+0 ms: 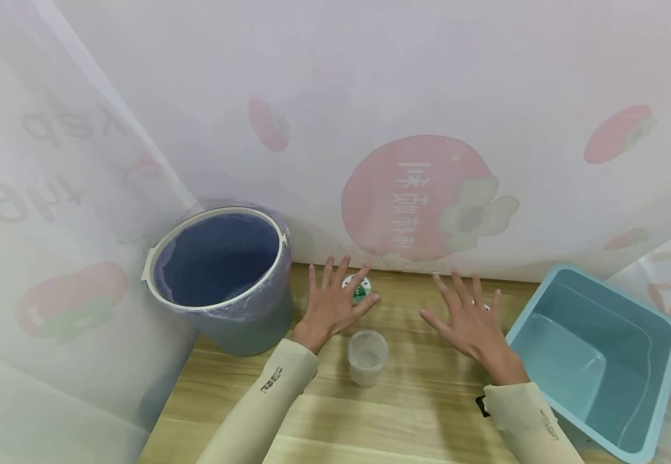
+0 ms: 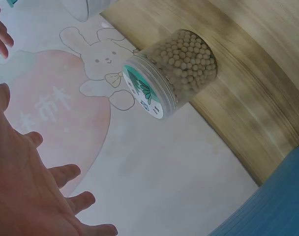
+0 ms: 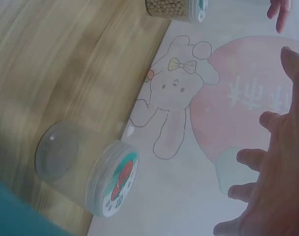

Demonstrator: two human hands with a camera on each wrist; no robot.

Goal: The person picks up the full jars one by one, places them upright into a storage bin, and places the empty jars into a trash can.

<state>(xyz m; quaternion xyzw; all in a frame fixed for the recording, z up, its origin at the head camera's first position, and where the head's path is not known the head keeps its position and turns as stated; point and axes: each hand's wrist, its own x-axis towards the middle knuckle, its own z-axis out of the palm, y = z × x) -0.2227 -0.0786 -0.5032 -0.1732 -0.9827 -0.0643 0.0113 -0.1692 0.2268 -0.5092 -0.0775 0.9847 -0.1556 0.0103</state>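
My left hand (image 1: 330, 308) is spread, palm down, over a lidded clear jar (image 2: 186, 64). That jar is full of small round tan balls, and its lid has a green-and-white label. My right hand (image 1: 474, 330), its fingers also spread, hovers above a second lidded clear jar (image 3: 85, 167). This one looks empty, and its lid label is red and green. Neither hand holds anything. Between the forearms stands an open clear plastic container (image 1: 367, 361); from above I see nothing distinct inside it.
At the left, a blue bin (image 1: 248, 332) with a white rim and plastic liner stands on the wooden table (image 1: 410, 422). A blue-green square basin (image 1: 564, 367) is at the right. A whitish printed curtain (image 1: 312, 174) hangs along the table's back edge.
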